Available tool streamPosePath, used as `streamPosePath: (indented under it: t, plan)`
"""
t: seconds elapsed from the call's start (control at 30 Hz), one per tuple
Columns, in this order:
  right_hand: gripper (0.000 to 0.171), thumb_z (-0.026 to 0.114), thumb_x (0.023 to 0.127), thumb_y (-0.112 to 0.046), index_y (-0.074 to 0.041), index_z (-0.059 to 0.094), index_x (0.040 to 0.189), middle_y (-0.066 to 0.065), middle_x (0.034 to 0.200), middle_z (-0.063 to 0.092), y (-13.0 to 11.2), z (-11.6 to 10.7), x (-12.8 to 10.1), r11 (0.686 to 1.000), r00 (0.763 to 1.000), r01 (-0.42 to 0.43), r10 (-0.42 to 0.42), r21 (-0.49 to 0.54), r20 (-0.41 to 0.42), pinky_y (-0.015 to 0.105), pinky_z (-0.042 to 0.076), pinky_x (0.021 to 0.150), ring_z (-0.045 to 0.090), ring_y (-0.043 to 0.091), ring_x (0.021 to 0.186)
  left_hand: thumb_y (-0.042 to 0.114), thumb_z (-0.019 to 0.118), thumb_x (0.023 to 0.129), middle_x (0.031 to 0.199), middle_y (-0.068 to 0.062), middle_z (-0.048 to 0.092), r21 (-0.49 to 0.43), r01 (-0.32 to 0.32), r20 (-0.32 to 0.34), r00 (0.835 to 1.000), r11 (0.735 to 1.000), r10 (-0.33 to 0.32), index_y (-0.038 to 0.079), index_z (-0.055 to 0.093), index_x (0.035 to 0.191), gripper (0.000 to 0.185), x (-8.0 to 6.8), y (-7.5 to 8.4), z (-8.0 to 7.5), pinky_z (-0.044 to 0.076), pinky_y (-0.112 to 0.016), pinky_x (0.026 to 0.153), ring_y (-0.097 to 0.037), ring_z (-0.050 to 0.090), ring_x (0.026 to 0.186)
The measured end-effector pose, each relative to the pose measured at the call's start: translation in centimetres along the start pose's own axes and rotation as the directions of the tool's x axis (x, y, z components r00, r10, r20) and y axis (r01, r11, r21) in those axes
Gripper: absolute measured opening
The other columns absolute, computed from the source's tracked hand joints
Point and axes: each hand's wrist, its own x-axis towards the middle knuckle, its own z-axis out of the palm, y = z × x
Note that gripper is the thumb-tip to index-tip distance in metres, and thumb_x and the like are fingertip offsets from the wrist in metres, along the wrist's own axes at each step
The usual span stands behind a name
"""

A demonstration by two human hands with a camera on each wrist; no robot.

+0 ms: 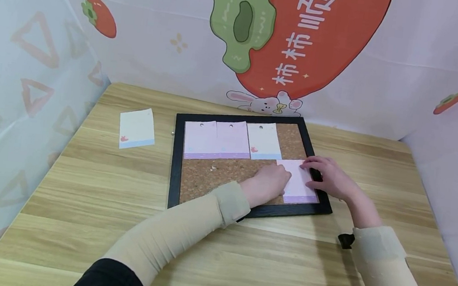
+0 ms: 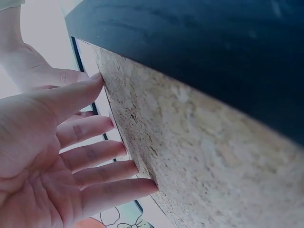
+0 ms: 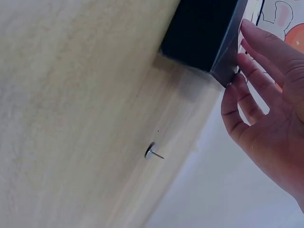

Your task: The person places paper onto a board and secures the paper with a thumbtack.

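A: Where is the pink note [image 1: 301,181]?

B: Flat on the near right corner of the cork board [image 1: 217,174], under both hands. The left hand [image 1: 268,184] and right hand [image 1: 328,174] lie with straight fingers, pressing, gripping nothing.

A: How would it handle?

B: Probably light, limp, easily creased; best lifted by an edge. A pushpin [image 3: 153,152] lies on the counter [image 1: 78,220].

Sleeves: snug beige fabric sleeves [image 1: 178,231] reached both wrists.
Upper left arm: black cloth.
Right wrist: small black strap piece [image 1: 345,240].
Hands: bare.
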Motion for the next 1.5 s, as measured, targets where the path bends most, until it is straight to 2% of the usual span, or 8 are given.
streamPosePath:
  t: [0.13,0.27,0.37,0.5,0.57,0.83,1.17,1.5]
  plan:
    - [0.044,0.075,0.086,-0.004,0.000,0.063,0.129,0.027,0.143,0.052,0.2,-0.2,-0.3,0.999,1.000,-0.007,0.007,0.034,0.016,0.063,0.039,0.107,0.042,0.047,0.133,0.031,0.068,0.096,0.114,-0.003,0.071,0.014,-0.004,-0.005,1.000,1.000,0.004,0.015,0.067,0.122,0.031,0.0,0.1,0.1,0.060,-0.027,0.082,-0.016,0.069,0.101]
    - [0.045,0.074,0.088,-0.004,-0.001,0.062,0.131,0.025,0.138,0.058,0.4,-0.7,-0.8,0.995,0.999,-0.037,0.037,0.089,0.002,0.049,0.055,0.088,0.063,0.038,0.110,0.032,0.067,0.096,0.114,-0.003,0.071,0.024,-0.001,-0.007,1.000,1.000,0.002,0.015,0.067,0.122,0.031,0.1,0.1,0.1,0.059,-0.027,0.082,-0.017,0.068,0.102]
    - [0.044,0.072,0.089,-0.004,-0.001,0.061,0.132,0.024,0.134,0.062,0.6,-1.2,-1.2,0.990,0.998,-0.043,0.048,0.133,-0.036,0.047,0.058,0.083,0.068,0.038,0.105,0.032,0.067,0.096,0.114,-0.003,0.070,0.019,0.003,-0.007,1.000,1.000,-0.003,0.015,0.067,0.122,0.031,0.0,0.1,0.1,0.059,-0.026,0.082,-0.017,0.067,0.103]
    - [0.040,0.070,0.091,-0.003,0.003,0.061,0.130,0.026,0.129,0.065,1.1,-1.7,-1.8,0.986,0.996,-0.009,0.023,0.167,-0.084,0.055,0.055,0.090,0.061,0.043,0.119,0.032,0.068,0.095,0.113,-0.003,0.071,0.010,0.011,0.001,1.000,1.000,-0.011,0.016,0.068,0.121,0.031,0.0,0.1,0.0,0.059,-0.026,0.081,-0.017,0.068,0.102]
    - [0.037,0.069,0.092,-0.005,0.003,0.063,0.128,0.025,0.124,0.067,1.4,-1.8,-2.1,0.985,0.994,-0.008,0.026,0.172,-0.103,0.053,0.056,0.090,0.063,0.040,0.115,0.032,0.068,0.095,0.112,-0.002,0.071,0.007,0.012,0.006,1.000,1.000,-0.012,0.016,0.068,0.121,0.031,0.0,0.1,-0.1,0.059,-0.026,0.081,-0.016,0.069,0.100]
    - [0.021,0.070,0.091,-0.004,0.001,0.070,0.112,0.012,0.098,0.072,3.5,-2.0,-4.4,0.979,0.989,-0.008,0.039,0.204,-0.146,0.016,0.052,0.073,0.059,-0.004,0.085,0.031,0.069,0.095,0.108,-0.002,0.072,-0.004,0.005,0.001,1.000,1.000,-0.005,0.015,0.069,0.118,0.028,-0.1,0.1,-0.1,0.059,-0.025,0.080,-0.015,0.069,0.097]
    - [0.010,0.073,0.088,-0.002,-0.001,0.072,0.098,0.005,0.084,0.072,6.1,-1.7,-6.7,0.963,0.994,-0.053,0.076,0.266,-0.077,0.017,0.049,0.063,0.060,-0.002,0.074,0.031,0.068,0.096,0.109,-0.002,0.071,-0.010,0.017,0.019,1.000,1.000,-0.016,0.014,0.068,0.120,0.030,-0.1,0.0,-0.1,0.059,-0.027,0.082,-0.016,0.068,0.099]
    - [0.011,0.076,0.088,-0.012,-0.010,0.075,0.099,0.004,0.093,0.077,7.5,-0.9,-7.5,0.965,0.993,-0.095,0.108,0.246,-0.040,0.018,0.047,0.065,0.057,-0.001,0.076,0.032,0.066,0.097,0.109,-0.002,0.071,0.002,0.015,0.020,1.000,1.000,-0.015,0.015,0.068,0.120,0.029,-0.2,0.2,-0.2,0.059,-0.027,0.083,-0.016,0.069,0.100]
